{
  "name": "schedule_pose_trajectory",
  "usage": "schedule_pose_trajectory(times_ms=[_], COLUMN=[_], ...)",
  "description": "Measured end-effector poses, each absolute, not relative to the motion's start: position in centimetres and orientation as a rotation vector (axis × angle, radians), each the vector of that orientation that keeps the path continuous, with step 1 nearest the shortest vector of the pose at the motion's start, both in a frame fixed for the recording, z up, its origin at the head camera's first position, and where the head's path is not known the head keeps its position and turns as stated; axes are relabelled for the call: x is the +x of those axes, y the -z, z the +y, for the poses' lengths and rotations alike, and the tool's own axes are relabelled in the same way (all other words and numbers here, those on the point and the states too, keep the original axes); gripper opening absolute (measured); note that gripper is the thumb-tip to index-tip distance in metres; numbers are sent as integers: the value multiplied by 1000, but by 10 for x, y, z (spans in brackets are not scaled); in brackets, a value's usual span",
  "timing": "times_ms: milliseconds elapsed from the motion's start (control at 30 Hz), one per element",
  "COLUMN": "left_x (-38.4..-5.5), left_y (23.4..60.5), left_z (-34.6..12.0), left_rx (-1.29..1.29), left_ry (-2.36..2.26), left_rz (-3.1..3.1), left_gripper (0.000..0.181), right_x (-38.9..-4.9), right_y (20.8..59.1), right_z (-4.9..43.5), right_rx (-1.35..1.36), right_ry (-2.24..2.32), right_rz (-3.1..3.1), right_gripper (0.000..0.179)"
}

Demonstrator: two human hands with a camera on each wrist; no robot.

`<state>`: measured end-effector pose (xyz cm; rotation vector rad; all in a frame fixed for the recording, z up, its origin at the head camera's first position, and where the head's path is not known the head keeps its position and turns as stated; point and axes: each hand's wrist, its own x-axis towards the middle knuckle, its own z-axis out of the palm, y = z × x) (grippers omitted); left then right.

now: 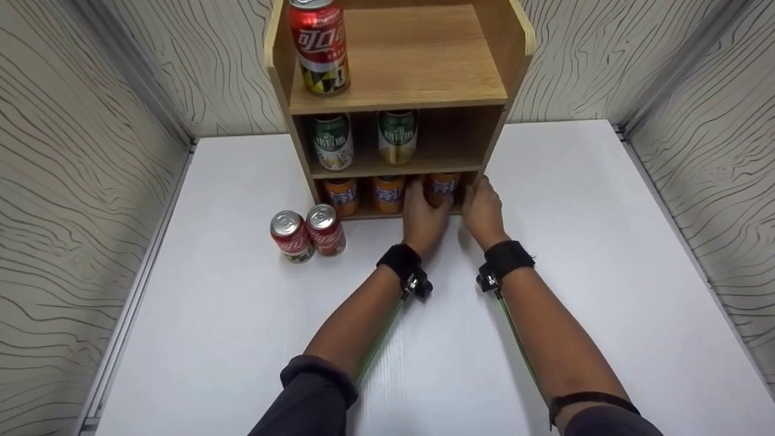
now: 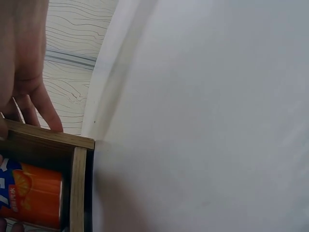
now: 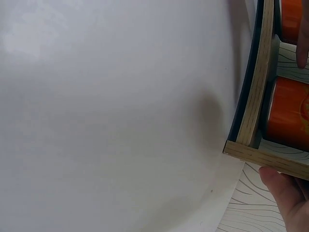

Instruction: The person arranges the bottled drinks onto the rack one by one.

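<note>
Flanking the orange can (image 1: 444, 184) the left hand (image 1: 425, 219) pinches are another can (image 1: 389, 192) and the side panel (image 3: 263, 157) the right hand (image 1: 484, 212) grips.

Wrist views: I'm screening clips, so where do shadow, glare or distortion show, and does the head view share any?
Right wrist: pale glare on the table, top left, a soft shadow near the shelf, whose edge looks bowed; left wrist: another shadow beside the shelf, the table edge curving; head: shade in the lowest compartment, leaving the orange cans dimmer than the red can on top.
</note>
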<state>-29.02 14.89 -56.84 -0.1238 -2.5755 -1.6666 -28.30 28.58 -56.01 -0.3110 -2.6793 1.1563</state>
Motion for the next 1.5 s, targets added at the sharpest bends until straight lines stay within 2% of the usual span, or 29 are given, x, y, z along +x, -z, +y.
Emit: schedule_pose_trajectory(times_ms=[733, 1133, 1500], left_x=[-272, -256, -239], left_y=[568, 556, 546], left_z=[131, 121, 101], left_rx=[-348, -404, -465], left_ry=[1582, 1626, 1480], left_rz=[-2464, -2364, -2379], left_gripper=[67, 65, 63], right_x=[-282, -283, -282], right_y=[558, 561, 559], right_z=[285, 286, 285], right_rx=[-304, -324, -334], right_ry=[-1133, -1143, -1191], right_rz=[-2689, -2698, -2715], right_gripper=[42, 42, 43])
